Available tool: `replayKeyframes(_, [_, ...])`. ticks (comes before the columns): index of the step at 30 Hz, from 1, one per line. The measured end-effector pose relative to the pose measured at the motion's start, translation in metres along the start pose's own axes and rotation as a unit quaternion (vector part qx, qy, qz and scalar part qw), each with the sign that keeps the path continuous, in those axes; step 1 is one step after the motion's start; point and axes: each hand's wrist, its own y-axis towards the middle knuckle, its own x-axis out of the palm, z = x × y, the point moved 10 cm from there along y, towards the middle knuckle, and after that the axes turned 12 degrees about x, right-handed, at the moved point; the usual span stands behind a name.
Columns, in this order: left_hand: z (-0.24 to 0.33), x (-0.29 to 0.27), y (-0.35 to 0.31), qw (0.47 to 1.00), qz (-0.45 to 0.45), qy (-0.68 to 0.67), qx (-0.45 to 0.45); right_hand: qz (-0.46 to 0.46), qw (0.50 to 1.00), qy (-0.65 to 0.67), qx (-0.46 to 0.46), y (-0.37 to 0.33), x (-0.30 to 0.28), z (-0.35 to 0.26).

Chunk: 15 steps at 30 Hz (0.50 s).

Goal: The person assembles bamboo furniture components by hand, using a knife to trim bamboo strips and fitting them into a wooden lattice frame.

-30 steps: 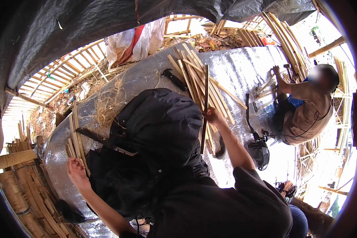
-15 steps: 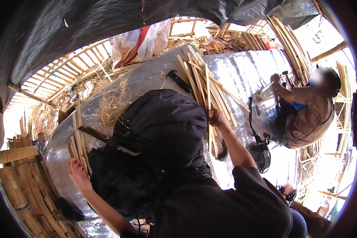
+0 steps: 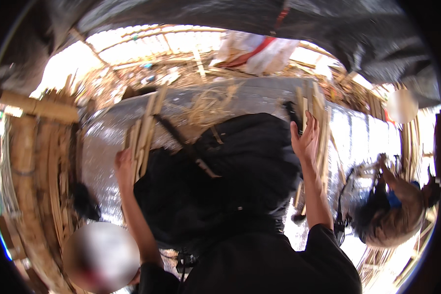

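Observation:
My right hand (image 3: 306, 139) is raised with thumb and fingers apart and nothing in it. Just beyond it lies a bundle of pale bamboo strips (image 3: 319, 115), partly hidden by the hand. A small black object (image 3: 291, 111) rests beside that bundle. My left hand (image 3: 124, 166) is beside a smaller group of bamboo strips (image 3: 146, 130); its fingers are blurred, so I cannot tell whether they touch the strips. Between my hands, black cloth (image 3: 230, 161) covers my lap. A long dark-bladed knife (image 3: 183, 144) lies slantwise across its left part.
Curly shavings (image 3: 213, 103) lie on the shiny sheet (image 3: 259, 90) ahead. At the right sits another person (image 3: 397, 215) in a brown top. Thick split bamboo (image 3: 27, 161) stands along the left. A white and red sack (image 3: 255, 54) is at the back.
The view has swung left. My right hand has let go of the strips and opened. My left hand has come up beside the left strips.

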Motion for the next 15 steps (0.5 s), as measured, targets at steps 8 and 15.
replayKeyframes(8, [-0.088,0.003,0.048,0.939,-0.187,0.288,0.016,-0.416,0.902,0.038,-0.112,-0.161,0.228,-0.154])
replayKeyframes(15, [-0.121,-0.023,0.04,0.904,-0.22,0.366,-0.019,-0.54,0.837,-0.069,-0.051,-0.224,0.266,-0.142])
